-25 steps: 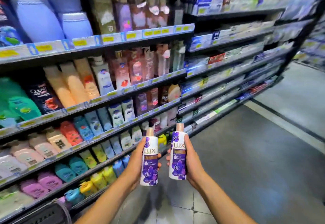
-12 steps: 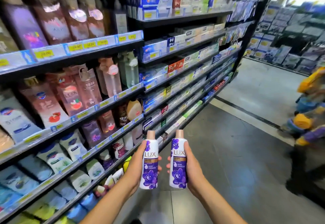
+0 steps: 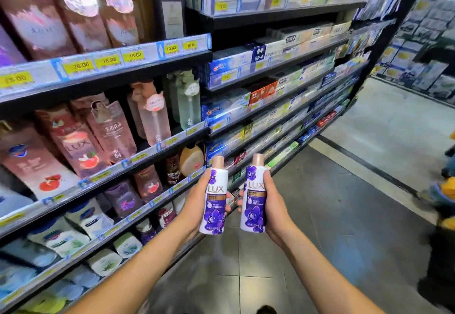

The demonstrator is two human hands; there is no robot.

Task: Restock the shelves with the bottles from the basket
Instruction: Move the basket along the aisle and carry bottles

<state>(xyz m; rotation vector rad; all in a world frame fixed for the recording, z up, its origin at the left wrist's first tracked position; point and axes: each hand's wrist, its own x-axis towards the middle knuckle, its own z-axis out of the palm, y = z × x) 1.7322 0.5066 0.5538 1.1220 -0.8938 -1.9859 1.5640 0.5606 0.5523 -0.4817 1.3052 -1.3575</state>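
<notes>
Grey floor of a shop aisle lies under me, with shelves along my left. Nearest, both forearms reach forward. My left hand wraps the left bottle round its body, fingers curled behind it with the tips showing at its far side. My right hand grips the right bottle the same way.

Both bottles stand upright, caps up, side by side and just apart, labels turned to me. I judge I hold them so to read the labels and find the matching slot. They hang in the air off the front edge of the shelves, on no shelf yet. The basket is out of view.

Past my left hand, near the front edge of a lower shelf, sits a purple bottle that may be the same line. Blur keeps me from being sure, but a place beside it is my likely target. Farther along, toothpaste boxes fill the next bay.
</notes>
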